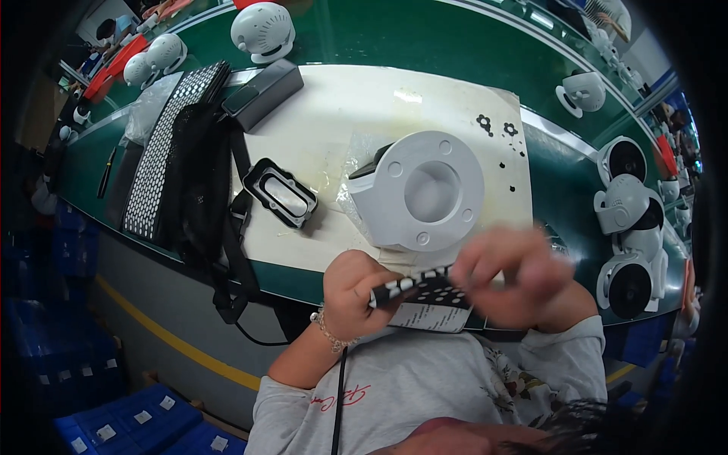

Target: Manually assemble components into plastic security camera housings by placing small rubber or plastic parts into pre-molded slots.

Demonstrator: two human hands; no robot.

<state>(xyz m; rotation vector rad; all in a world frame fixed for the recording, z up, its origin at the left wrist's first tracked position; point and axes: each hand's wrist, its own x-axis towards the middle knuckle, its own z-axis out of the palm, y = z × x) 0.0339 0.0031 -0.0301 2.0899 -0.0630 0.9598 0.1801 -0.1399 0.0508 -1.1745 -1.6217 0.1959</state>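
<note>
My left hand (355,294), a beaded bracelet at its wrist, grips a black sheet with white dots (436,293) close to my body. Just over the sheet's right end is my right hand (516,274), smeared by motion, so what its fingers hold cannot be made out. Beneath the sheet shows part of a white printed paper (430,318). In front of my hands a white round housing (469,178) with a wide ring-shaped base lies on clear plastic wrap (355,205). To its left rests a black oblong part (281,192) with a pale rim.
A stack of dotted black sheets (161,171) and black mesh fabric (199,174) lie left, by a grey box (265,95). Black flower-shaped bits (510,130) dot the white mat (341,83). More white housings (629,201) stand right; blue bins (133,421) sit lower left.
</note>
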